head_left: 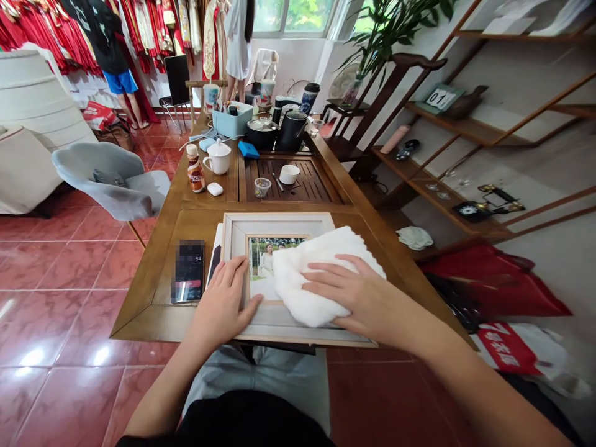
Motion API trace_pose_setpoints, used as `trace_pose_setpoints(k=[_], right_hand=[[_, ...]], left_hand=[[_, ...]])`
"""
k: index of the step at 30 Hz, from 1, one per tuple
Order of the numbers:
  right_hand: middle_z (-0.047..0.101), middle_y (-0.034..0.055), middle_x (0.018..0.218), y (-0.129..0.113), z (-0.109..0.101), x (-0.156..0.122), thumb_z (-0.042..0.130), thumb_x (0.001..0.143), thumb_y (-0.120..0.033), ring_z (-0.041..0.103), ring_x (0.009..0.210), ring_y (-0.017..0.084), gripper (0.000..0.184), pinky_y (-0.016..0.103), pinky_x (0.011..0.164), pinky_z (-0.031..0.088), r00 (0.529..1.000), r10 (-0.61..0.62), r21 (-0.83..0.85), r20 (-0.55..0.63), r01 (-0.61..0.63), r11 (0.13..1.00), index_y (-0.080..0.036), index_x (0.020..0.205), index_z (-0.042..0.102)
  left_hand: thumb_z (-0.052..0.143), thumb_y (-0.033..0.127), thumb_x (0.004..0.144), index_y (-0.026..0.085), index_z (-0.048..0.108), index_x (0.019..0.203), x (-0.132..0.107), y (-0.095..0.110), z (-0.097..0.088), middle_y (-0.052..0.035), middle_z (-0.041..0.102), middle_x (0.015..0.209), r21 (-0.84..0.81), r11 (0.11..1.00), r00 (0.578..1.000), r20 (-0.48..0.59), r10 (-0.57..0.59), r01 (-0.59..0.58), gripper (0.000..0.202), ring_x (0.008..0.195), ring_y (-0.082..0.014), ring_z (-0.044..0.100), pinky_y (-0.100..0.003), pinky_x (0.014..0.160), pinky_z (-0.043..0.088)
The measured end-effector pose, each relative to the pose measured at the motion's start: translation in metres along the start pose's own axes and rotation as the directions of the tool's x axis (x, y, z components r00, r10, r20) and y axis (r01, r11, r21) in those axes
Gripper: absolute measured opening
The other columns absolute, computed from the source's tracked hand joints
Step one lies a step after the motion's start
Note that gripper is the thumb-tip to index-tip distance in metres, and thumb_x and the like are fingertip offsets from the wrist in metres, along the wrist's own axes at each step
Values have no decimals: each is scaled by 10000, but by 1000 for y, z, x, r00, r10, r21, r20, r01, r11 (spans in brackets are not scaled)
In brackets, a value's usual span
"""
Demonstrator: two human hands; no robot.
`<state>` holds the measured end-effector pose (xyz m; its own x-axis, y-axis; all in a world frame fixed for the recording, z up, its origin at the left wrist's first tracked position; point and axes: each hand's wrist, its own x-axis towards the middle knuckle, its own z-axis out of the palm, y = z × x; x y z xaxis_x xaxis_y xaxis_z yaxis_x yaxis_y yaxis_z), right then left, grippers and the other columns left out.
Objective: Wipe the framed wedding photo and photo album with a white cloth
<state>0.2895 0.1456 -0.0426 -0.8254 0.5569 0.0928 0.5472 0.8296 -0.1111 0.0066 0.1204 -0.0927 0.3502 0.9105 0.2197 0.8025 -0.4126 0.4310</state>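
A pale picture frame (279, 223) lies flat at the near edge of the wooden table, with a photo (261, 264) of people at its centre. My left hand (226, 301) rests on the frame's left side, fingers stretched out and thumb apart, gripping nothing. On the right, a fluffy white cloth (302, 298) covers part of the photo and the frame. My right hand (351, 285) holds the cloth down against the frame, its fingers spread over the top. Cloth and hand hide the frame's right side. Left of the frame is a phone (190, 271).
Beyond the frame are a tea tray (311, 186), a white cup (289, 174), a lidded mug (218, 156), a bottle (195, 169) and a kettle (292, 130). A grey chair (112, 177) stands left, shelves (465, 130) right. Two people stand near hanging garments.
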Motion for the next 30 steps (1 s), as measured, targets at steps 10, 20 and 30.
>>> trace_pose_setpoints(k=[10,20,30], right_hand=[[683,137,1338,-8,8,3,592,922,-273,576,1289,332,371,593,1076,331,999,-43,43,13,43,998,-210,1286,638],[698,137,1309,-5,4,9,615,937,-297,595,1267,328,332,565,1062,349,999,-34,41,-5,35,999,-200,1252,656],[724,117,1257,-8,3,-11,608,937,-305,628,1208,307,285,533,1036,337,995,-44,-16,-91,42,999,-210,1201,658]], left_hand=[[317,152,1019,123,423,1463,0,-4,6,-172,511,1496,43,999,999,-27,24,-23,458,1435,-279,461,-534,1242,310],[328,130,995,85,444,1457,2,-5,6,-191,515,1495,71,997,1000,-14,26,-25,479,1432,-286,468,-531,1240,319],[334,122,988,93,438,1467,1,-4,6,-185,517,1503,68,997,999,-21,34,-32,491,1451,-281,452,-524,1243,322]])
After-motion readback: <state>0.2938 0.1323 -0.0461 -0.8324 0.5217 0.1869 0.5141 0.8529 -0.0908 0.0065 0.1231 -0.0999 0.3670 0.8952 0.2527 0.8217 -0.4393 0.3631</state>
